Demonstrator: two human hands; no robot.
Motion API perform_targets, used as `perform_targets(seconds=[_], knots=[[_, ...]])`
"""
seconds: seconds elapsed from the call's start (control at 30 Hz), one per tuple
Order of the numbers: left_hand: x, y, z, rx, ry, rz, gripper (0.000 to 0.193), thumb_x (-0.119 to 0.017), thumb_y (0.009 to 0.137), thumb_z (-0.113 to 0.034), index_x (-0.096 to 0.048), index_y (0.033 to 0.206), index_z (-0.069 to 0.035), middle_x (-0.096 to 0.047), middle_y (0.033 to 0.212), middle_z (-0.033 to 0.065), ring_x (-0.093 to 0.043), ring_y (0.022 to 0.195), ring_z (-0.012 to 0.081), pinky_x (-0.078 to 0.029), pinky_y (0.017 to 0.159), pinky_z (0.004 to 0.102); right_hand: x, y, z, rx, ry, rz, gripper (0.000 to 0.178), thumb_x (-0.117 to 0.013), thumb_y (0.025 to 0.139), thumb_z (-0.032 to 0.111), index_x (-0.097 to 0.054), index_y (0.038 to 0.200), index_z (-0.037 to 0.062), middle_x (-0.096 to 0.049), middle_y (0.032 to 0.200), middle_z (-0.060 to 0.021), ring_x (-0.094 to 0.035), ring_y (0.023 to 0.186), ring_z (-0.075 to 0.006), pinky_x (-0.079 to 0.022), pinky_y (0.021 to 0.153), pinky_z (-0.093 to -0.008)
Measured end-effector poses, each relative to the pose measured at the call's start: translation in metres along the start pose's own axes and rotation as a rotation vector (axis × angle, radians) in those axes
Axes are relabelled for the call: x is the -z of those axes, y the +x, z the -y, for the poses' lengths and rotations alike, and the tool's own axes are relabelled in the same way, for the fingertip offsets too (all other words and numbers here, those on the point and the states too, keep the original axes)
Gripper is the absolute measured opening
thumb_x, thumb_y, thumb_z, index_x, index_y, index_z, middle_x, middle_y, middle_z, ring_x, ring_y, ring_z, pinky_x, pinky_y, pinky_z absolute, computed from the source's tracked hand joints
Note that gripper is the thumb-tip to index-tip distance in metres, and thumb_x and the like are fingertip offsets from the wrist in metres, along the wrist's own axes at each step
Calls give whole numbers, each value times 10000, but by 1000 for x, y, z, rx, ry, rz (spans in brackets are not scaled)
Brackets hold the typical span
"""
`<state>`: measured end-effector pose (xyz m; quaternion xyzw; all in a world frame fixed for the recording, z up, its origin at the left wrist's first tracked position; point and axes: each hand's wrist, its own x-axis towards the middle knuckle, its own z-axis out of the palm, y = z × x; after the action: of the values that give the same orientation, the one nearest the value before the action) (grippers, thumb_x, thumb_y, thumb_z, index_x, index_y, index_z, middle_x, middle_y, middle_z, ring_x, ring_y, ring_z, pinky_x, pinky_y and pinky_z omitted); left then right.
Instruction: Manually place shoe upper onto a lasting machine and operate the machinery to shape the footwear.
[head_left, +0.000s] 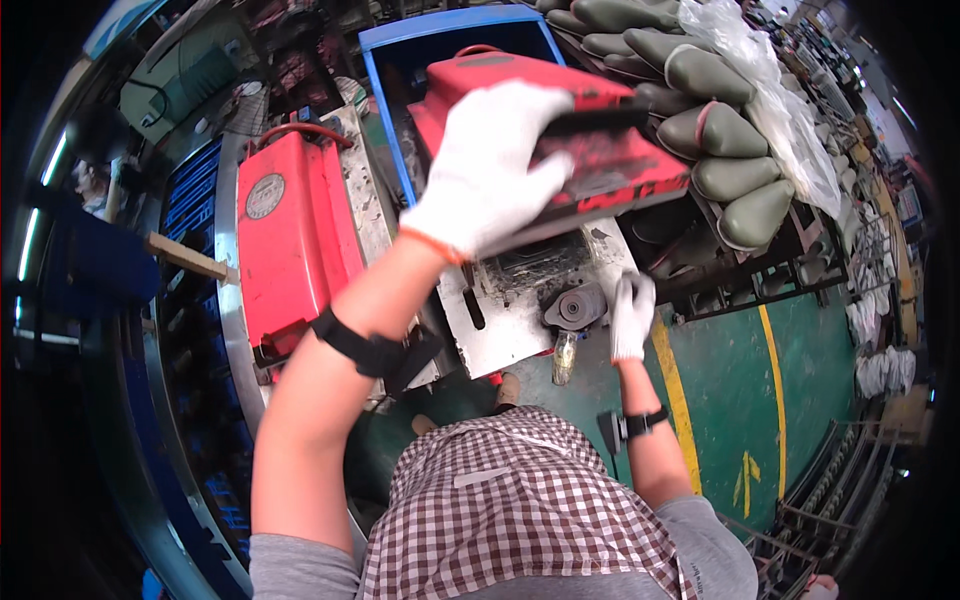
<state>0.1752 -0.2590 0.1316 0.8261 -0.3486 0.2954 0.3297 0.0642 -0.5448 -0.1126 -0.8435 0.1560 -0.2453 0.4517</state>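
Observation:
My left hand (495, 165), in a white glove with an orange cuff, is over a red machine cover (625, 170) with worn black patches. Thumb and fingers are apart, slightly blurred; whether they touch the cover cannot be made out. Under the cover lies a pale metal plate (490, 330) with a dark, scuffed area. Beside the plate's right edge, my white-gloved right hand (631, 318) has its fingers curled together, and anything inside them is hidden. A grey round knob-like part (576, 308) sits left of it, above a clear bottle-like object (564, 358).
A second red cover (290, 240) with a round emblem stands at left. Behind is a blue open-topped bin (385, 110). Olive-green shoe lasts (730, 180) are piled on a rack at right, partly under clear plastic (770, 100). Yellow lines (675, 400) mark the green floor.

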Motion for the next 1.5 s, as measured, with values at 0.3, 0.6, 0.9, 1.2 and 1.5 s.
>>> perform_targets(seconds=[0.3,0.6,0.9,1.2,1.5], knots=[[-97,-127,-9,-145,102,22,592,-731,754,-46,-612,1334,-78,-644,1242,153,-568,1247,430,-435,1073,579,44,-119,25,-820,807,736,271,-564,1067,359,-577,1182,114,-675,1000,-92,-637,754,-172,-542,623,-315],[-140,-185,15,-187,148,113,638,-708,789,-34,-549,1402,-109,-589,1353,117,-498,1355,434,-360,1145,646,56,-98,22,-1275,1086,520,330,-552,1032,558,-651,925,262,-503,679,104,-361,489,-76,-238,465,-251],[-133,-184,6,-185,97,85,655,-698,788,-28,-551,1424,-87,-568,1434,135,-452,1408,445,-347,1159,636,24,-71,-16,-1026,1398,150,281,-589,1058,451,-672,1005,188,-711,835,31,-674,728,-110,-535,581,-294],[58,-247,18,492,72,135,498,-694,862,-58,-605,1342,43,-614,1373,250,-543,1326,414,-398,1148,480,-11,-142,56,-887,940,1030,144,-572,1000,261,-569,922,140,-539,687,34,-495,504,-96,-381,424,-246],[166,-324,-6,605,480,395,450,-622,998,-389,-728,1230,-19,-708,1213,230,-637,1139,411,-476,1025,494,-150,-194,173,23,134,1660,416,-650,947,437,-662,1077,42,-654,776,-71,-625,641,-202,-518,594,-364]])
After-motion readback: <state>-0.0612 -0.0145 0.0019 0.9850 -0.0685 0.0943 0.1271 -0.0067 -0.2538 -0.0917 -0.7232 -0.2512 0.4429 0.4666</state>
